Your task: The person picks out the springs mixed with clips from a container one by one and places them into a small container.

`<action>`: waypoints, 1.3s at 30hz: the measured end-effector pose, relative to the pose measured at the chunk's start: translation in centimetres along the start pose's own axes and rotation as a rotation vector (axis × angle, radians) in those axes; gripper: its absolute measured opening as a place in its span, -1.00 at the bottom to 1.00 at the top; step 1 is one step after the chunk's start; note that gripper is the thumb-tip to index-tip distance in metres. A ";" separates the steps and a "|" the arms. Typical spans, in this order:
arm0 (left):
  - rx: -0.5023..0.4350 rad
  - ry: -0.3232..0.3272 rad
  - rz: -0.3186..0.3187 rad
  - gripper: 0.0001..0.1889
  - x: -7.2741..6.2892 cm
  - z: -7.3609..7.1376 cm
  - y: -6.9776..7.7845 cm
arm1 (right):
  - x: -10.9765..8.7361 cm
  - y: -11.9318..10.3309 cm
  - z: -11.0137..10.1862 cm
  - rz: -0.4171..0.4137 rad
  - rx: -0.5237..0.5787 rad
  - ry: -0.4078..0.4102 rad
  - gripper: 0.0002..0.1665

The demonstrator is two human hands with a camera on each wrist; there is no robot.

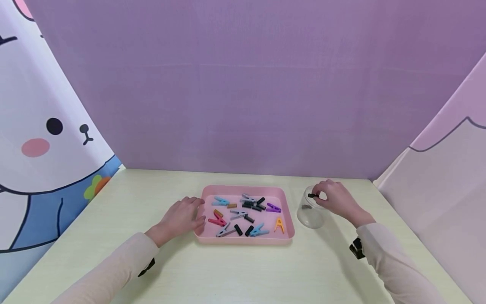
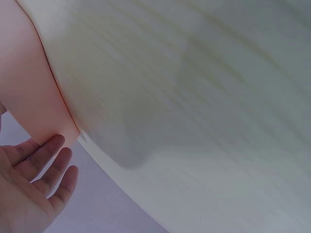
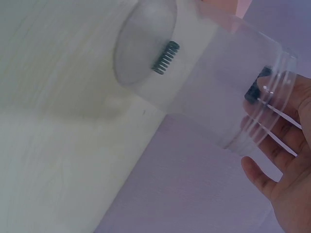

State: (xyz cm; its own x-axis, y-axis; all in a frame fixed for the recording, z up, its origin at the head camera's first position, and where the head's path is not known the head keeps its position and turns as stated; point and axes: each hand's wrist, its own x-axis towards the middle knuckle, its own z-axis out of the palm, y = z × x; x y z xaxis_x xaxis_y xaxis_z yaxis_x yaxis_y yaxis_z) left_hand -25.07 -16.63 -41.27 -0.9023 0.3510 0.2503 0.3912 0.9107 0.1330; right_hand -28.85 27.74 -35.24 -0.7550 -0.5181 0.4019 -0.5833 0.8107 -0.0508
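Observation:
My right hand [image 1: 337,199] pinches a small dark spring [image 3: 257,85] between thumb and fingers, at the mouth of a clear jar [image 1: 309,220]. Inside the jar, another dark spring [image 3: 166,57] lies by its base in the right wrist view. My left hand [image 1: 181,217] rests at the left rim of a pink tray [image 1: 247,241], fingers relaxed and spread along its wall in the left wrist view. Scattered in the tray are a purple clothespin [image 1: 273,207], a yellow clothespin [image 1: 279,225], a red clothespin [image 1: 217,219], blue and grey ones, and several dark springs [image 1: 249,219].
Small brown cylinders [image 1: 218,213] also lie in the tray. The jar stands just right of the tray on a pale table [image 1: 243,274]. A purple curtain [image 1: 243,93] rises along the table's back edge, with printed cloth panels [image 1: 57,181] at both sides.

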 end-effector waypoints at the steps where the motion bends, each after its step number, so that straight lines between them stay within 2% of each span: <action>1: -0.002 -0.002 -0.002 -0.48 0.0 0.0 0.0 | -0.1 0.1 0.1 0.009 0.002 -0.004 -0.88; 24: 0.013 -0.003 0.006 -0.46 0.0 -0.1 0.0 | 0.0 0.1 1.1 0.061 0.020 0.004 -0.89; 39: 0.005 -0.001 0.010 -0.47 0.0 -0.1 0.0 | 0.0 -0.1 0.8 0.060 0.024 -0.002 -0.90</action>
State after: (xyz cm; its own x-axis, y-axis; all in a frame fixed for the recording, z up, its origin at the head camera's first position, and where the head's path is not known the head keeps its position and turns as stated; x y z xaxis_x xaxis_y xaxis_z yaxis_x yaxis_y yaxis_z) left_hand -25.03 -16.69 -41.21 -0.8986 0.3599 0.2509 0.3989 0.9084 0.1254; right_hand -29.03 27.45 -36.02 -0.7893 -0.4693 0.3960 -0.5440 0.8335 -0.0966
